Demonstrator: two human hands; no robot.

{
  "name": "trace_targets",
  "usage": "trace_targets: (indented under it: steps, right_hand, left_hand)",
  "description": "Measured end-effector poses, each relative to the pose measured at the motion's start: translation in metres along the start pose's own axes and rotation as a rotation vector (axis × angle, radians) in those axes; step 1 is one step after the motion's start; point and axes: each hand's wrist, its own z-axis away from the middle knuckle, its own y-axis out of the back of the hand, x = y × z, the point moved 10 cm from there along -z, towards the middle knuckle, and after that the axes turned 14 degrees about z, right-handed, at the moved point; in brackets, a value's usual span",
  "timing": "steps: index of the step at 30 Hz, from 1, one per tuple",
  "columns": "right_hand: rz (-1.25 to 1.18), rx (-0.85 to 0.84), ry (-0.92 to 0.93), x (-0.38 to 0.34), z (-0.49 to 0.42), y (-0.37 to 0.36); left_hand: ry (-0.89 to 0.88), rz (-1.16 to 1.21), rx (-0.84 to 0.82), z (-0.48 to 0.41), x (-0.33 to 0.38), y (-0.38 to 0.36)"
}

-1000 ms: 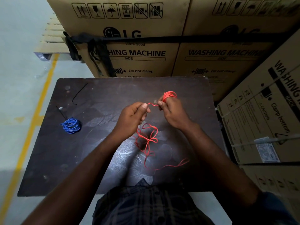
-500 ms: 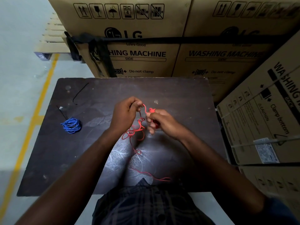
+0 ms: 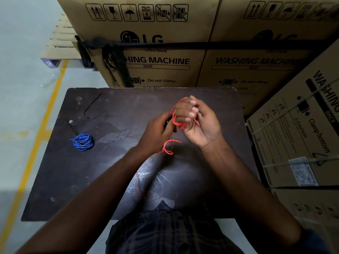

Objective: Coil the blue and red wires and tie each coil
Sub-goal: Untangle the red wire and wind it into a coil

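Both hands are raised just above the middle of the tabletop (image 3: 128,107), close together and busy with the red wire (image 3: 173,117). The right hand (image 3: 201,125), toward one o'clock from the tabletop's centre, has its fingers curled in, with several turns of the red wire looped round them. The left hand (image 3: 156,132), just beside it at its nine o'clock, has its fingers curled onto the same wire where it leaves those loops; the fingertips themselves are mostly hidden behind the hand. Below the two hands, at six o'clock from them, a slack loop of the red wire hangs down, and a faint length of it trails on over the tabletop toward the person's checked shirt (image 3: 165,231).

The blue wire (image 3: 82,141) lies well apart from the hands, at nine o'clock on the tabletop, in a small coil. A thin black strip (image 3: 72,126) with a pale end runs from that coil toward eleven o'clock; whether it binds the coil I cannot tell. A black tie (image 3: 92,105) lies loose and bent near the tabletop's eleven o'clock corner.

Cardboard boxes (image 3: 165,61) printed "WASHING MACHINE" stand at twelve o'clock behind the tabletop, with a black strap (image 3: 183,45) across them, and more boxes lean at three o'clock. At nine o'clock the pale floor (image 3: 27,88) carries a yellow line (image 3: 42,125).
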Motion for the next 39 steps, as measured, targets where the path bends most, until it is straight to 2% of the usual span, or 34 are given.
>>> trace_targets:
  steps: [4, 7, 9, 12, 18, 25, 30, 35, 39]
  right_hand:
    - [-0.022, 0.132, 0.119, -0.023, 0.000, 0.012]
    - [0.039, 0.209, 0.173, -0.037, 0.000, 0.023]
    - [0.089, 0.264, 0.188, -0.042, 0.002, 0.035]
    - [0.079, 0.318, 0.192, -0.045, 0.005, 0.054]
    - [-0.027, 0.313, 0.262, -0.059, 0.011, 0.060]
    - [-0.056, 0.299, 0.376, -0.099, 0.021, 0.057]
    - [-0.056, 0.334, 0.401, -0.117, 0.030, 0.058]
    - [-0.067, 0.341, 0.454, -0.135, 0.040, 0.059]
    - [0.007, 0.334, 0.468, -0.127, 0.038, 0.058]
  left_hand:
    - [0.063, 0.131, 0.018, 0.002, -0.003, -0.008]
    - [0.071, 0.099, 0.022, 0.005, -0.010, -0.007]
    - [0.063, 0.087, 0.091, 0.005, -0.012, 0.003]
    - [0.124, 0.193, 0.229, 0.003, -0.022, 0.021]
    - [0.379, 0.483, 0.459, 0.003, -0.066, 0.045]
    - [0.714, 0.691, 0.533, 0.049, -0.125, 0.049]
    - [0.789, 0.541, 0.499, 0.064, -0.148, 0.062]
    - [0.884, 0.466, 0.600, 0.092, -0.176, 0.090]
    - [0.966, 0.421, 0.477, 0.098, -0.174, 0.071]
